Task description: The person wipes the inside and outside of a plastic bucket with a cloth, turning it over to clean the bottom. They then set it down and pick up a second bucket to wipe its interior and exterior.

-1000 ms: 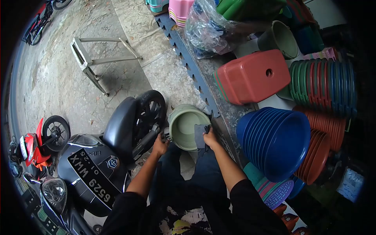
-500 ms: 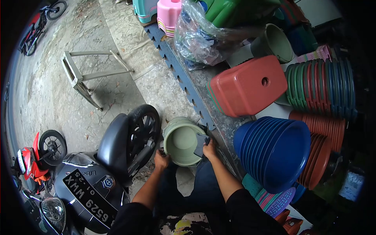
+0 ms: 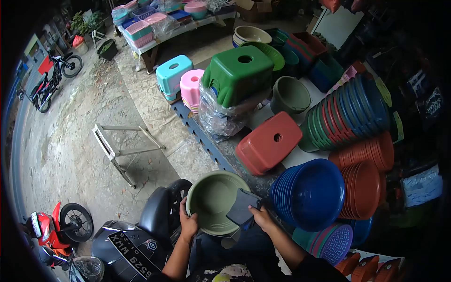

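Note:
A pale green basin (image 3: pixel 210 197) is held in front of my body, its open side facing up toward the camera. My left hand (image 3: pixel 189 220) grips the basin's left rim with fingers wrapped round it. On the other side, my right hand (image 3: pixel 263 218) is closed on a grey cloth (image 3: pixel 244 207), which lies over the basin's right rim. Close beyond my right hand stands a stack of blue basins (image 3: pixel 314 190). The rest of the basin's outer wall is hidden.
A red stool (image 3: pixel 268 143), green stool (image 3: pixel 239 70) and stacked buckets (image 3: pixel 345 113) stand at the right. A grey motorcycle (image 3: pixel 127 249) is close at the lower left. A metal frame (image 3: pixel 127 151) stands on the concrete, with a goods table (image 3: pixel 155 44) farther back.
The view has tilted up, showing the far table. The basin has come up nearer the camera, with both hands still at its sides and the grey cloth still in my right hand.

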Motion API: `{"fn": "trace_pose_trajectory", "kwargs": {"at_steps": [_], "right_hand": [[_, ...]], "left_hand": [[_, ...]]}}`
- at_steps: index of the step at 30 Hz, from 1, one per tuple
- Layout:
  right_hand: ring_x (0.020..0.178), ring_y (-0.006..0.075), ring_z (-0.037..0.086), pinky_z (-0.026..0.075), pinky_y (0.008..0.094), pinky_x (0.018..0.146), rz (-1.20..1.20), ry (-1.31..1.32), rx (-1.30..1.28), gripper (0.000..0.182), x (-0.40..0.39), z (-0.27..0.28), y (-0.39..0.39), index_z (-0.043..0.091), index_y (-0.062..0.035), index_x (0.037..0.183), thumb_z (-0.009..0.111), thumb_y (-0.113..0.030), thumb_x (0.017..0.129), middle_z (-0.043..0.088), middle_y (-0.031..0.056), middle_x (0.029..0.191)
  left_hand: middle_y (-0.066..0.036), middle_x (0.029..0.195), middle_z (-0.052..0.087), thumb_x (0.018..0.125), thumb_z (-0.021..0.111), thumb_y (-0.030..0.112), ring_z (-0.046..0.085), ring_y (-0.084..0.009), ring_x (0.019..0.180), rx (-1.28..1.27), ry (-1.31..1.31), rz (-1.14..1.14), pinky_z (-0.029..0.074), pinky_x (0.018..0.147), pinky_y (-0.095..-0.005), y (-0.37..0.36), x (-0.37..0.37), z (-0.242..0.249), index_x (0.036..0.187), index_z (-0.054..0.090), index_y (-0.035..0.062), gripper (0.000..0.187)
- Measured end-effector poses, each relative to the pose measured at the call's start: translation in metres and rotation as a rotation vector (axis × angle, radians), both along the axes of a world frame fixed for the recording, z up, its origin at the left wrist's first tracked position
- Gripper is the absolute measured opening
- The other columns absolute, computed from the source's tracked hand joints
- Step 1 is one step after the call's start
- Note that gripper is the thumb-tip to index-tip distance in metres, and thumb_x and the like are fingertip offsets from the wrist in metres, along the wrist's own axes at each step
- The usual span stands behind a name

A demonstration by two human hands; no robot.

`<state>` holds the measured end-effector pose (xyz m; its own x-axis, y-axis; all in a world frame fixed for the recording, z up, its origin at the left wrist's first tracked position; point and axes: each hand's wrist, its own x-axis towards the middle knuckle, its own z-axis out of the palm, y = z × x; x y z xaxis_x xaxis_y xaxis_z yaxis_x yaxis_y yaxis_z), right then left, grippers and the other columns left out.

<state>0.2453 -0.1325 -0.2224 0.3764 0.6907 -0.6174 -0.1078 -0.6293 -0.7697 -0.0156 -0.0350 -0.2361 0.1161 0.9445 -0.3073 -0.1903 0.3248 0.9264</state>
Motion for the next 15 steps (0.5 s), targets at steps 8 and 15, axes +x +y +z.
{"fn": "trace_pose_trajectory", "kwargs": {"at_steps": [8, 15], "right_hand": [[0.119, 0.0262, 0.051, 0.037, 0.0355, 0.102, -0.046, -0.019, 0.489, 0.048, -0.049, 0.107, 0.029, 0.048, 0.0066, 0.128, 0.058, -0.026, 0.095, 0.054, 0.0197, 0.127], [0.114, 0.0216, 0.053, 0.038, 0.0346, 0.100, -0.513, 0.220, 0.285, 0.043, -0.120, 0.083, 0.101, 0.049, 0.0045, 0.129, 0.054, -0.024, 0.098, 0.056, 0.0129, 0.126]], "left_hand": [[-0.012, 0.129, 0.053, 0.069, 0.042, -0.017, 0.052, -0.0239, 0.118, 0.123, 0.082, 0.048, 0.041, 0.101, -0.0321, 0.022, -0.009, 0.130, 0.141, 0.037, 0.0027, 0.075], [-0.016, 0.130, 0.052, 0.066, 0.048, -0.009, 0.049, -0.0241, 0.123, 0.277, 0.118, 0.119, 0.034, 0.107, -0.0325, -0.003, -0.001, 0.140, 0.138, 0.040, -0.0012, 0.072]]}}
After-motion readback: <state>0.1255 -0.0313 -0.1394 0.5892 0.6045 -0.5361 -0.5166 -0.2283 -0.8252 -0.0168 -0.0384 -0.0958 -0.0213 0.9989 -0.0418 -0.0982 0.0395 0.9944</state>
